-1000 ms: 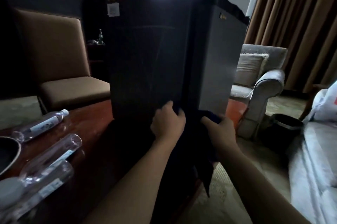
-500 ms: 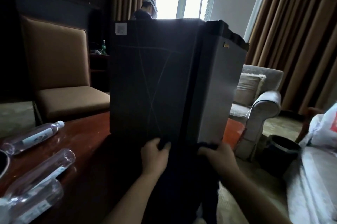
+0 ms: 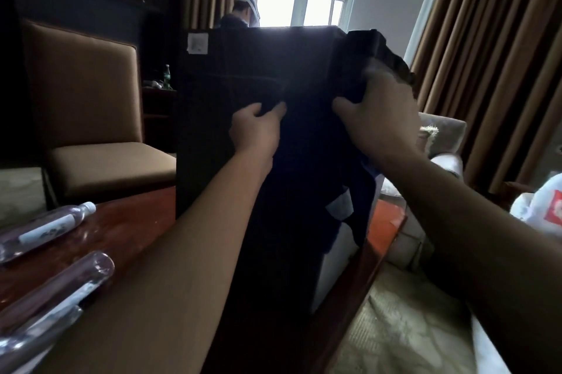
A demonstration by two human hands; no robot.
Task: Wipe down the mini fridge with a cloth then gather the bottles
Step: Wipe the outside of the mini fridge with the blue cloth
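A black mini fridge [image 3: 231,75] stands on the reddish wooden table [image 3: 130,221], its dark side facing me. A dark blue cloth [image 3: 307,179] hangs down over that side. My left hand [image 3: 257,127] pinches the cloth's upper edge near the fridge's middle. My right hand [image 3: 380,112] grips the cloth higher up, at the fridge's right corner edge. Three clear plastic bottles lie on their sides at the table's left: one with a white cap [image 3: 45,229], a second [image 3: 57,288] and a third [image 3: 27,343] nearer me.
A brown padded chair [image 3: 88,112] stands behind the table on the left. A grey sofa [image 3: 441,142] and brown curtains [image 3: 492,54] are to the right. A person [image 3: 240,13] sits behind the fridge by the window. A white bag [image 3: 541,206] lies at the far right.
Both hands have risen up the fridge's side with the cloth, from near its bottom edge to its upper half. The right hand went highest, to the corner.
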